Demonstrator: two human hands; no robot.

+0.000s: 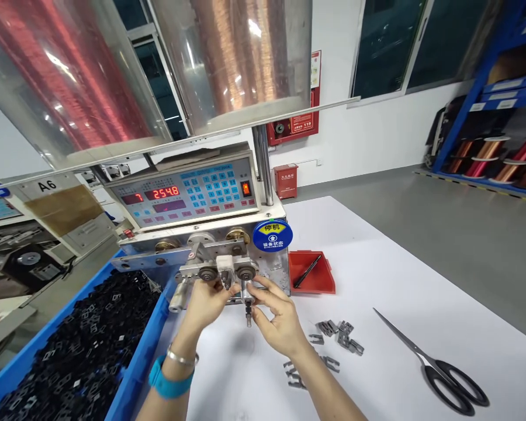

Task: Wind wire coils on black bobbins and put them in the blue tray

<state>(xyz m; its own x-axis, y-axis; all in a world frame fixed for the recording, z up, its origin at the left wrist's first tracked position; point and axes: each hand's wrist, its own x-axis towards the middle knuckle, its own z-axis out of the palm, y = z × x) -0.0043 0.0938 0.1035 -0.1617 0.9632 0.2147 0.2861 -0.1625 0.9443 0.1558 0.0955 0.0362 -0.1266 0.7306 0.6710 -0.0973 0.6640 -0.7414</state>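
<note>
A winding machine (pixel 188 187) with a red-digit display stands in front of me. My left hand (pixel 208 304) reaches up beneath its metal head, fingers bent and partly hidden behind the parts, thumb beside the middle fitting (pixel 226 279); what it pinches, if anything, I cannot make out. To the right, my right hand (pixel 277 316) has its fingertips and thumb closed on the metal spindle (pixel 248 295), which points down toward me with a dark piece near its tip. Two black rollers (pixel 246 272) sit just above my hands.
At left is a blue bin (pixel 134 351) full of small black parts. Grey clips (pixel 344 333) and black-handled scissors (pixel 438 365) lie on the white table (pixel 403 286) at right. A red tray (pixel 326 280) holds a black pen-like tool. Wire spools (pixel 241 52) in clear covers hang overhead.
</note>
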